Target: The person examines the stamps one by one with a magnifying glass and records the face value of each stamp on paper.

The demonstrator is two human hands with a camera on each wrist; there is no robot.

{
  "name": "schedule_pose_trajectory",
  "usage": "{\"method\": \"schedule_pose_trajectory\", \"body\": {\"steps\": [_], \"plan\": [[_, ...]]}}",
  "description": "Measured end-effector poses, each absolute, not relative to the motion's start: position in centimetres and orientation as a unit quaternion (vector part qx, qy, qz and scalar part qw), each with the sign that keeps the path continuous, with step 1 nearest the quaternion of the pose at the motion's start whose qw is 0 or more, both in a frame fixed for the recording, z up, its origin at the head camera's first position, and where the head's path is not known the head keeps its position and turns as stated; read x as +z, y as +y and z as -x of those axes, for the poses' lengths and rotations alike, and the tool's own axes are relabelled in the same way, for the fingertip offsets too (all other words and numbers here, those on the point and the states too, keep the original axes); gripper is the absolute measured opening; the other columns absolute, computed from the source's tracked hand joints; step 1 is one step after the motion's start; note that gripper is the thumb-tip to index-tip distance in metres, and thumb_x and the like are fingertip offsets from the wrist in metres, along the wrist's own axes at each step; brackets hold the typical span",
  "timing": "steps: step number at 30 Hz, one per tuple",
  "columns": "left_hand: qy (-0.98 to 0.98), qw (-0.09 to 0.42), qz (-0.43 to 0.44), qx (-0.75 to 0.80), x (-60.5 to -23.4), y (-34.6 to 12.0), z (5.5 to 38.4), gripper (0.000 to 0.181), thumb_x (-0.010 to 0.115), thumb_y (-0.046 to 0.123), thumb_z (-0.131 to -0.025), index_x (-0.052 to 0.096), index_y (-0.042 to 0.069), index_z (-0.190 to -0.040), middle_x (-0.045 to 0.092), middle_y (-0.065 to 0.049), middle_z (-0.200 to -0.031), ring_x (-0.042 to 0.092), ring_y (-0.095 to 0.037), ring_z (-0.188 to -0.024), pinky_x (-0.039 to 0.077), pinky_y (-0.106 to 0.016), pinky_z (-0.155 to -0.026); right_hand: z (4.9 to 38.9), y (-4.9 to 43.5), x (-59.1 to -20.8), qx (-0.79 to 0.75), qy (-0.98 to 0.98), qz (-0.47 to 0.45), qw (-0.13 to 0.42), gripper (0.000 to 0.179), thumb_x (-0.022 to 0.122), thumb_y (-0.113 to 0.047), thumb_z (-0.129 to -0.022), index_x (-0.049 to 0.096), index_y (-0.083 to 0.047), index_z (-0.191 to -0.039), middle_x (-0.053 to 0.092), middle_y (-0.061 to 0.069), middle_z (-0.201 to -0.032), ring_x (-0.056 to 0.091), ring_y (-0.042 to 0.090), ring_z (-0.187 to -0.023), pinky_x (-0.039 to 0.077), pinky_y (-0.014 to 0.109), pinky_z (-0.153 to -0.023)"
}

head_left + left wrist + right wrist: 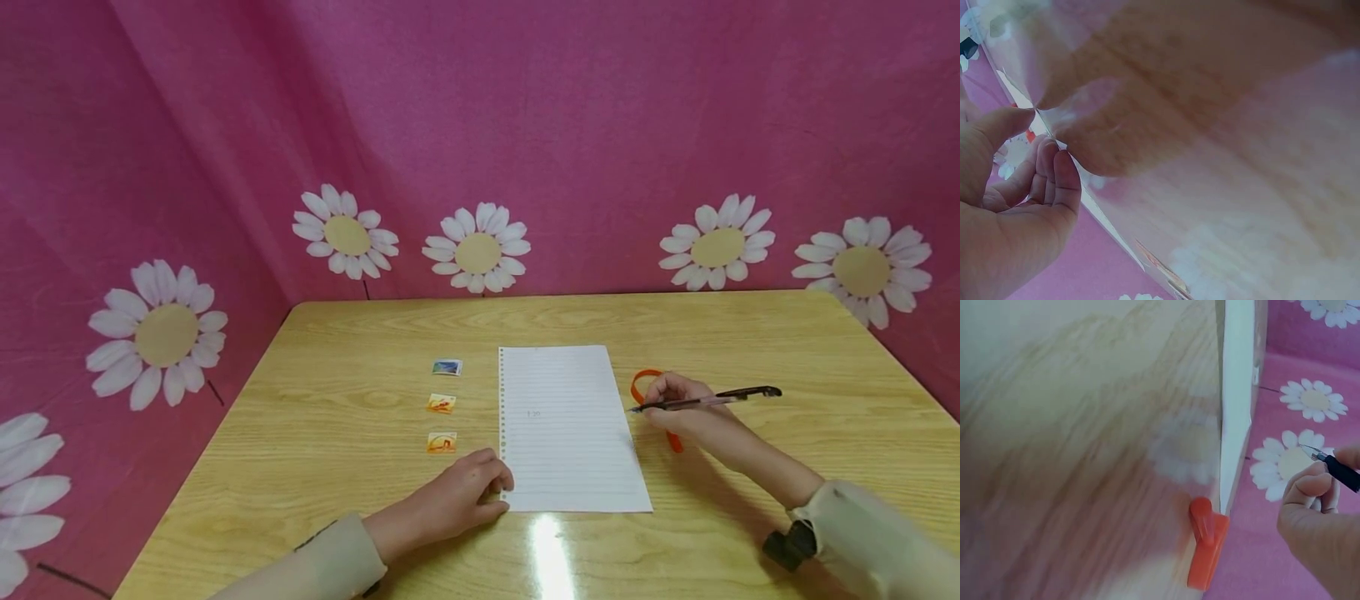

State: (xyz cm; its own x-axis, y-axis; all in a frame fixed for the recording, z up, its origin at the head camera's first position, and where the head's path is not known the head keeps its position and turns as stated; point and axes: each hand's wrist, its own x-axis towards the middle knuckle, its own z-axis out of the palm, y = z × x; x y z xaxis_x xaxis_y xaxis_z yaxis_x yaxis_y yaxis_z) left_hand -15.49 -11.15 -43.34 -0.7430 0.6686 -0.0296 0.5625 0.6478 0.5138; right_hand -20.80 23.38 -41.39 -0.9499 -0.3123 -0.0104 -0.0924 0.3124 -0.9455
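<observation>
My right hand (686, 408) pinches a dark pen (693, 402), its tip pointing left just beyond the right edge of a lined sheet of paper (573, 450). In the right wrist view the pen (1342, 472) sits between thumb and fingers, tip uncovered and above the table. Small faint handwriting (533, 414) shows on the sheet's left part. At the paper's lower left corner my left hand (468, 492) rests with relaxed, bent fingers, fingertips at the punched edge. The left wrist view shows its thumb and fingers (1067, 181) touching down there.
Left of the paper, three small stamp-like pictures stand in a column: a blue one (447, 367) and two orange-yellow ones, one in the middle (441, 403) and one nearest (442, 442). An orange ring with a handle (676, 442), like a magnifying glass, lies partly behind my right hand.
</observation>
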Motion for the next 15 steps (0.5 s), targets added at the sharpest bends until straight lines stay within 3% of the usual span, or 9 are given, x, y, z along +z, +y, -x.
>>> {"method": "schedule_pose_trajectory", "body": {"steps": [7,15], "plan": [[0.900,0.107,-0.343,0.246,-43.4,-11.3,15.4,0.013,0.069,0.014,-0.091,0.063,0.008,-0.101,0.052,0.002,-0.090,0.044,-0.003,-0.080,0.043,-0.014,-0.074,21.4,21.7,-41.9,-0.552,0.813,0.161,0.091,0.018,0.063,-0.004,-0.088,0.051,0.004,-0.098,0.053,-0.005,-0.085,0.047,0.005,-0.072,0.040,0.023,-0.061],[0.902,0.109,-0.343,0.238,-43.3,-11.2,15.5,0.014,0.068,0.015,-0.092,0.063,0.008,-0.102,0.052,0.003,-0.090,0.042,-0.001,-0.080,0.042,-0.013,-0.074,22.1,20.2,-42.4,-0.545,0.820,0.143,0.097,0.021,0.066,-0.004,-0.085,0.052,0.006,-0.097,0.053,-0.005,-0.080,0.045,0.003,-0.069,0.039,0.019,-0.061]]}}
